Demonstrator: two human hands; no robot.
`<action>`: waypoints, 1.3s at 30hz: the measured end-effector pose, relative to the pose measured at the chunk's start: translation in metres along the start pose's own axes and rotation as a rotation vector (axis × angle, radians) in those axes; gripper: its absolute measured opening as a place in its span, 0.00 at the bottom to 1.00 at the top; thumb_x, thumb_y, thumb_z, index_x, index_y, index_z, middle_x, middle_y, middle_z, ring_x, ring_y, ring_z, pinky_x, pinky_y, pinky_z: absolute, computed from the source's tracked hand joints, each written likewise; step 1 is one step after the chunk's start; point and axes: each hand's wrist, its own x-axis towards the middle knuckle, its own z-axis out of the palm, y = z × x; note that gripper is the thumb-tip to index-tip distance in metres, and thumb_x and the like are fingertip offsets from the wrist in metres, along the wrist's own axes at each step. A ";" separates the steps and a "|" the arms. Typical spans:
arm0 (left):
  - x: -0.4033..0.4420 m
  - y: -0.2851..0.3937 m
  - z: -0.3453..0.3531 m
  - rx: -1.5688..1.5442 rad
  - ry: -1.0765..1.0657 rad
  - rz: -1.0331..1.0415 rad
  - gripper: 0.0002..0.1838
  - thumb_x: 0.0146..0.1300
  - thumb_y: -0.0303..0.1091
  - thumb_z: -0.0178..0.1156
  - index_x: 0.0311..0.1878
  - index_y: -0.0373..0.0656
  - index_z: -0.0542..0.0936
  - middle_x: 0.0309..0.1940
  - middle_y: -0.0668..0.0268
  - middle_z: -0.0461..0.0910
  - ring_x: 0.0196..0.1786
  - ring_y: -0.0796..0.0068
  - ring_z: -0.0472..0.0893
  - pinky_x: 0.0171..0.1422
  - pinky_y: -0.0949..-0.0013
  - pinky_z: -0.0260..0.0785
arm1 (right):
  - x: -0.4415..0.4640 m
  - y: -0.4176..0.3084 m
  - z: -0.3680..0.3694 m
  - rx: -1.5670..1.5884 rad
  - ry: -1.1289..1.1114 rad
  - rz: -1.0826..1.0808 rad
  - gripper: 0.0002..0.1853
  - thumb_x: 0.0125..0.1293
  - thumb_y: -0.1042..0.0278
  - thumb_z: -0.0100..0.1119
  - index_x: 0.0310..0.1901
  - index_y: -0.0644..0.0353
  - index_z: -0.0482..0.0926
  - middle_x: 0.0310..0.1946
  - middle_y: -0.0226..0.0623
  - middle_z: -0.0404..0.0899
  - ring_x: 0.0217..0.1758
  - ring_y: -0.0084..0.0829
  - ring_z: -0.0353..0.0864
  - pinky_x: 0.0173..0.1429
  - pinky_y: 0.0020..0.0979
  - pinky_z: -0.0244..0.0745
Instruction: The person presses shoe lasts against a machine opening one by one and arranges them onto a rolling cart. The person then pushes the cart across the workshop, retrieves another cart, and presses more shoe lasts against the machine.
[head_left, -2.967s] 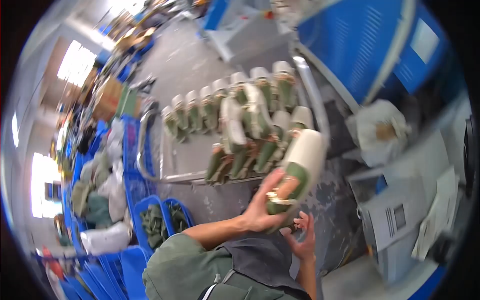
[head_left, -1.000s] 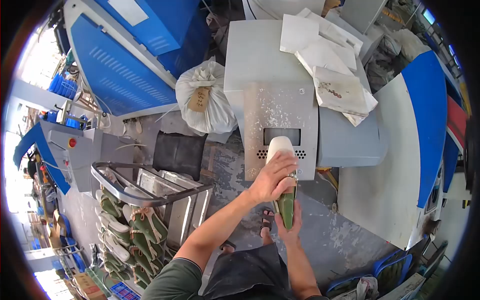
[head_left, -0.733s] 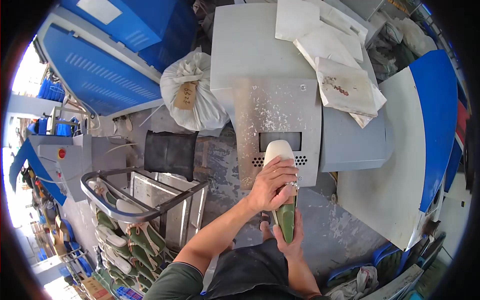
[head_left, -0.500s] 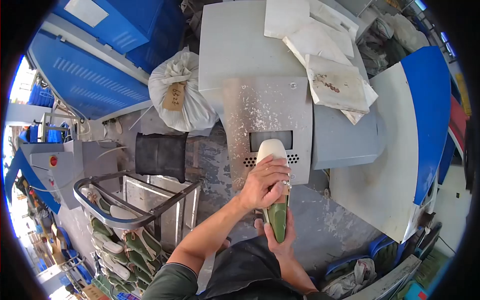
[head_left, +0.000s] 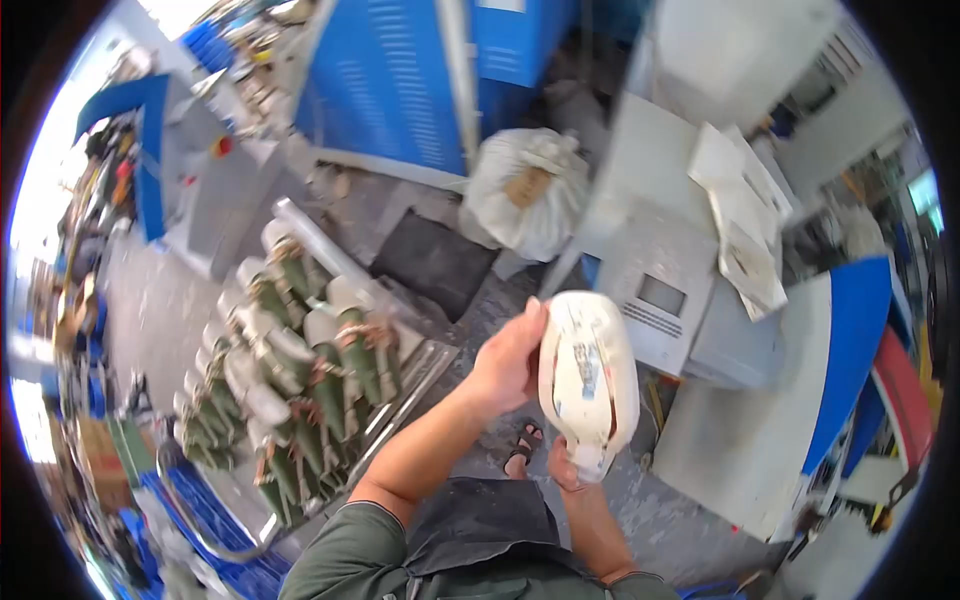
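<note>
A cream shoe (head_left: 588, 375) is held up in front of my body, its pale underside with dark markings facing the camera. My left hand (head_left: 508, 358) grips its left side near the toe, with part of the fingers hidden behind it. At the narrow lower end, my right hand (head_left: 570, 468) holds the shoe, and its fingers are partly covered. To the left, several green and cream shoes (head_left: 285, 365) stand in rows on a metal rack (head_left: 425, 370).
A grey machine (head_left: 640, 290) with a small window is beyond the shoe, with white boards (head_left: 745, 230) on top. Near it are a tied white sack (head_left: 525, 190), a black seat (head_left: 433, 262) and a blue cabinet (head_left: 385, 90). A white and blue panel (head_left: 760, 400) stands at right.
The view has swung left, bringing more of the shoe rack into sight. The held shoe has been turned from its green and cream upper to its underside, and my left hand has shifted to its side.
</note>
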 end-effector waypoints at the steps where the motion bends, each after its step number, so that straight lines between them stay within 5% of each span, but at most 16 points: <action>1: -0.033 0.020 0.010 0.092 0.024 0.063 0.35 0.74 0.59 0.35 0.63 0.33 0.69 0.55 0.51 0.77 0.58 0.57 0.78 0.64 0.55 0.69 | 0.011 -0.026 0.000 0.197 0.020 0.006 0.38 0.63 0.41 0.53 0.70 0.55 0.61 0.67 0.53 0.63 0.68 0.51 0.65 0.64 0.51 0.67; 2: -0.061 0.036 0.011 0.106 -0.082 0.142 0.36 0.74 0.59 0.34 0.67 0.32 0.64 0.58 0.51 0.75 0.60 0.56 0.76 0.67 0.55 0.66 | 0.023 -0.051 0.000 0.393 0.041 0.008 0.39 0.62 0.41 0.54 0.69 0.56 0.61 0.67 0.54 0.63 0.67 0.52 0.65 0.64 0.51 0.67; 4: -0.127 0.043 0.003 0.312 0.238 0.435 0.37 0.72 0.54 0.45 0.72 0.35 0.53 0.67 0.51 0.63 0.70 0.58 0.64 0.73 0.57 0.57 | 0.026 -0.098 -0.004 0.425 -0.063 -0.076 0.39 0.61 0.43 0.57 0.68 0.59 0.62 0.65 0.57 0.64 0.66 0.54 0.65 0.62 0.52 0.67; 7: -0.230 0.020 -0.006 0.549 0.365 0.777 0.65 0.53 0.47 0.73 0.75 0.41 0.30 0.76 0.55 0.41 0.78 0.62 0.44 0.78 0.60 0.41 | 0.023 -0.155 -0.007 0.483 -0.246 -0.209 0.40 0.59 0.47 0.63 0.66 0.65 0.62 0.62 0.61 0.65 0.63 0.56 0.67 0.60 0.53 0.68; 9: -0.275 0.012 -0.006 0.573 0.527 0.761 0.74 0.44 0.37 0.76 0.73 0.43 0.19 0.76 0.51 0.37 0.78 0.59 0.40 0.79 0.59 0.38 | 0.017 -0.187 0.006 0.538 -0.386 -0.383 0.41 0.58 0.49 0.66 0.66 0.67 0.62 0.60 0.64 0.66 0.61 0.58 0.68 0.58 0.54 0.68; 11: -0.326 0.013 -0.010 0.563 0.714 0.896 0.70 0.45 0.36 0.74 0.75 0.44 0.24 0.76 0.52 0.38 0.78 0.60 0.43 0.78 0.59 0.40 | 0.007 -0.212 0.027 0.617 -0.521 -0.641 0.42 0.57 0.51 0.68 0.65 0.69 0.62 0.59 0.67 0.65 0.58 0.61 0.70 0.57 0.55 0.69; 13: -0.397 0.013 -0.035 0.435 0.793 0.799 0.65 0.44 0.35 0.73 0.77 0.44 0.34 0.76 0.55 0.42 0.77 0.61 0.47 0.78 0.60 0.43 | -0.023 -0.230 0.049 0.787 -0.643 -0.676 0.39 0.55 0.53 0.70 0.62 0.70 0.66 0.55 0.57 0.73 0.54 0.52 0.75 0.56 0.45 0.72; 14: -0.431 0.015 -0.038 0.251 0.856 0.748 0.60 0.44 0.34 0.72 0.77 0.44 0.43 0.75 0.58 0.47 0.76 0.62 0.50 0.77 0.60 0.45 | -0.039 -0.216 0.056 0.772 -0.874 -0.625 0.38 0.55 0.54 0.71 0.61 0.70 0.68 0.54 0.55 0.74 0.54 0.50 0.76 0.55 0.42 0.73; 15: -0.466 0.007 -0.063 0.411 0.972 0.734 0.59 0.43 0.34 0.71 0.76 0.43 0.46 0.73 0.58 0.51 0.75 0.61 0.53 0.77 0.60 0.48 | -0.061 -0.200 0.064 0.728 -1.079 -0.553 0.36 0.55 0.55 0.71 0.60 0.70 0.69 0.53 0.52 0.76 0.53 0.47 0.77 0.55 0.39 0.73; 17: -0.525 0.002 -0.100 0.593 1.228 0.702 0.56 0.40 0.34 0.70 0.75 0.43 0.52 0.69 0.56 0.58 0.72 0.61 0.60 0.74 0.60 0.55 | -0.121 -0.156 0.111 0.630 -1.365 0.440 0.30 0.59 0.58 0.68 0.58 0.68 0.72 0.50 0.47 0.79 0.50 0.38 0.79 0.53 0.33 0.74; 19: -0.574 -0.002 -0.164 0.897 1.436 0.548 0.50 0.39 0.35 0.68 0.71 0.39 0.61 0.64 0.53 0.62 0.68 0.58 0.65 0.73 0.61 0.57 | -0.171 -0.096 0.176 0.426 -1.353 0.379 0.23 0.64 0.63 0.63 0.55 0.69 0.74 0.40 0.44 0.82 0.48 0.32 0.81 0.51 0.33 0.76; 22: -0.592 -0.011 -0.238 0.880 1.469 0.324 0.49 0.40 0.35 0.68 0.71 0.39 0.61 0.65 0.50 0.61 0.69 0.56 0.64 0.73 0.62 0.56 | -0.223 -0.039 0.290 0.091 -1.339 -0.150 0.22 0.65 0.59 0.61 0.55 0.66 0.75 0.38 0.42 0.82 0.42 0.29 0.82 0.47 0.32 0.77; 24: -0.584 -0.016 -0.277 0.893 1.444 0.275 0.48 0.42 0.35 0.68 0.71 0.39 0.62 0.65 0.49 0.62 0.69 0.55 0.64 0.73 0.61 0.56 | -0.241 -0.047 0.352 0.053 -1.277 -0.266 0.22 0.65 0.59 0.61 0.54 0.66 0.75 0.37 0.43 0.82 0.42 0.29 0.82 0.46 0.32 0.77; 28: -0.577 -0.008 -0.287 1.002 1.533 0.173 0.42 0.49 0.36 0.67 0.69 0.39 0.64 0.67 0.47 0.62 0.70 0.54 0.64 0.74 0.60 0.55 | -0.274 -0.102 0.439 0.044 -1.212 -0.265 0.22 0.64 0.58 0.61 0.53 0.66 0.76 0.36 0.44 0.82 0.41 0.31 0.82 0.46 0.33 0.76; 34: -0.579 -0.014 -0.258 0.994 1.654 0.207 0.33 0.56 0.34 0.65 0.65 0.35 0.69 0.65 0.52 0.67 0.67 0.56 0.68 0.72 0.60 0.58 | -0.308 -0.145 0.449 -0.021 -1.252 -0.137 0.22 0.62 0.57 0.61 0.50 0.66 0.76 0.35 0.46 0.81 0.40 0.33 0.82 0.45 0.35 0.76; 39: -0.540 0.000 -0.214 0.759 1.711 0.648 0.26 0.60 0.30 0.61 0.62 0.34 0.72 0.60 0.58 0.72 0.65 0.63 0.70 0.70 0.61 0.61 | -0.320 -0.179 0.464 0.027 -1.292 0.023 0.22 0.61 0.56 0.62 0.49 0.66 0.77 0.34 0.47 0.81 0.39 0.34 0.82 0.44 0.37 0.75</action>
